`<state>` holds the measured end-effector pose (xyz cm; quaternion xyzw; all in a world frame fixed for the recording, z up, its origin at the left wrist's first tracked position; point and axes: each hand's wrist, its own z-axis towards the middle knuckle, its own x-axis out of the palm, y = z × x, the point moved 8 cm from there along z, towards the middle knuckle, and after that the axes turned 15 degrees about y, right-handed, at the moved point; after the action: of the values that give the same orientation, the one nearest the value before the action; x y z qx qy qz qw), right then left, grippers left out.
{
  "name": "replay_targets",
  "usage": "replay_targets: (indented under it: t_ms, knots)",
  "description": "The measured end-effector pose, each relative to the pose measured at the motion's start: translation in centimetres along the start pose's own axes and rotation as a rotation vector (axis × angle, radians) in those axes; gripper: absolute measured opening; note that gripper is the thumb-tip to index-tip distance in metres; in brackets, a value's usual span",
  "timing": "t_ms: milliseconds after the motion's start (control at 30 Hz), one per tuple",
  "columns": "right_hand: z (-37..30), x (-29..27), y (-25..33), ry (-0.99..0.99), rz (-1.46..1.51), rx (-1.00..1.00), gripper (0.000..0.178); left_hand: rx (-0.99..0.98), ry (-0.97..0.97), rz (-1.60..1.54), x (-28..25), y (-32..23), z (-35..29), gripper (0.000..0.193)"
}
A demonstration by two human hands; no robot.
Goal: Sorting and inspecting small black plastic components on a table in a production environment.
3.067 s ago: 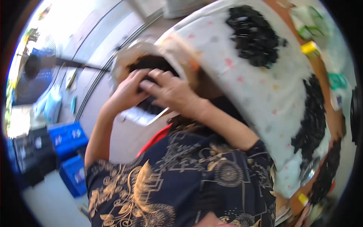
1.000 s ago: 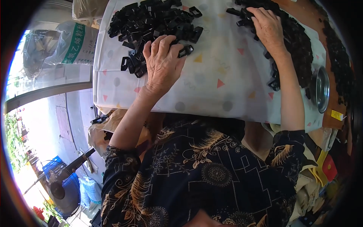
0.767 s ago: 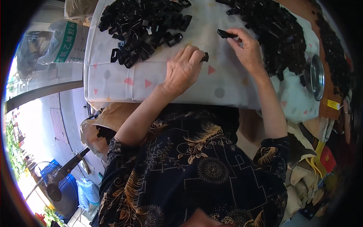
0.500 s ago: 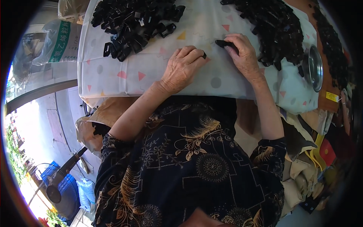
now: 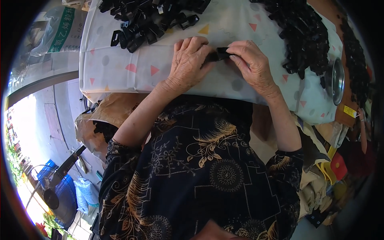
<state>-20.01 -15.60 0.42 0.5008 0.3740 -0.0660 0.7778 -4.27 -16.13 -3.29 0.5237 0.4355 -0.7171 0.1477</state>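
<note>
Over the near part of the cloth-covered table, my two hands meet at small black plastic pieces. My right hand (image 5: 253, 67) pinches one black plastic piece (image 5: 224, 53) between thumb and fingers. Its left end touches a dark piece held in my left hand (image 5: 187, 61), whose fingers are curled; most of that piece is hidden. Whether the two pieces are joined I cannot tell. Beyond my left hand lies a heap of black plastic clips (image 5: 148, 24). Another heap of small black parts (image 5: 300, 36) spreads on the far right of the cloth.
A white patterned tablecloth (image 5: 120, 82) covers the table. At its right edge stands a round metal dish (image 5: 338, 81), with more black parts (image 5: 356, 60) on the brown surface beyond. A fan (image 5: 64, 188) stands low on the left, near a brown paper bag (image 5: 116, 110).
My hands have come together, and the piece in my right hand now meets the one in my left. The whole view has shifted slightly.
</note>
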Motion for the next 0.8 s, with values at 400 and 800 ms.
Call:
replay_targets:
  t_ms: [400, 800]
  knots:
    - [-0.4, 2.2, 1.5, 0.12, -0.42, -0.208, 0.032, -0.012, -0.026, -0.059, -0.1, 0.0, 0.0, 0.032]
    - [-1.1, -0.4, -1.3, 0.034, -0.442, -0.114, 0.044, 0.017, -0.04, 0.016, -3.2, 1.7, 0.6, 0.054]
